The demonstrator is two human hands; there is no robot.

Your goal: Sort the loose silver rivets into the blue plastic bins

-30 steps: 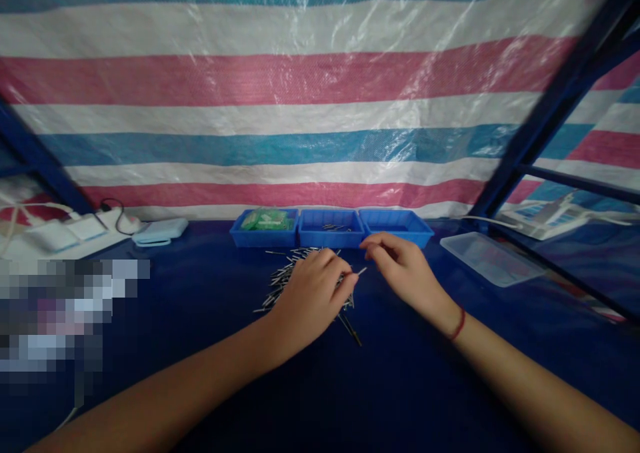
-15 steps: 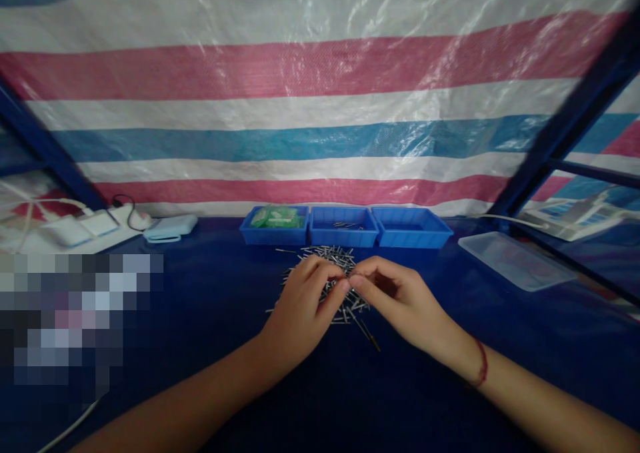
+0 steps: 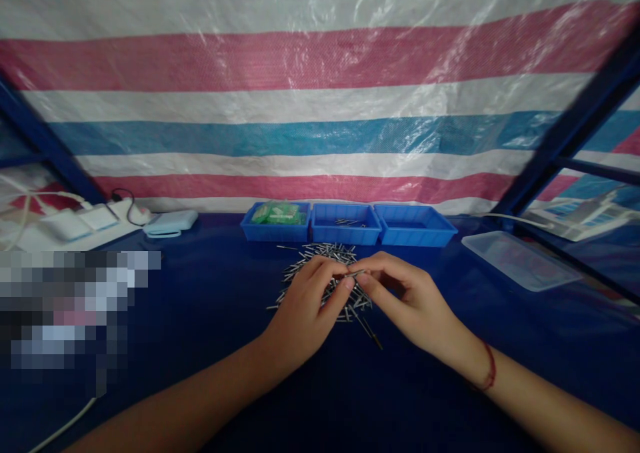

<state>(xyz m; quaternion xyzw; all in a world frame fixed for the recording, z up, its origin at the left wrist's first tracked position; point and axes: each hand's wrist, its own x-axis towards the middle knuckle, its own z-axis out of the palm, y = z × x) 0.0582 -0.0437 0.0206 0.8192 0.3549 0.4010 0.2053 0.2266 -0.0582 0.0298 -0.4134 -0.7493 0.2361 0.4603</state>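
Observation:
Both hands meet over a pile of thin metal pins (image 3: 320, 253) on the dark blue table. Between their fingertips is a small metal pin (image 3: 356, 273). My left hand (image 3: 313, 303) pinches its left end between thumb and forefinger. My right hand (image 3: 413, 299), with a red string at the wrist, pinches the right end. The hands hide part of the pile. A longer rod with a brownish end (image 3: 376, 341) lies on the table just in front of the pile.
Behind the pile stand three blue bins: the left (image 3: 275, 231) holds green packets, the middle (image 3: 345, 235) a few pins, the right (image 3: 417, 236) nothing visible. A clear lid (image 3: 523, 263) lies right; a light-blue case (image 3: 171, 223) and power strip (image 3: 113, 229) lie left.
The fingertips have parted slightly, and a metal pin now shows between them. My right hand has shifted a little to the right. The view has tilted slightly.

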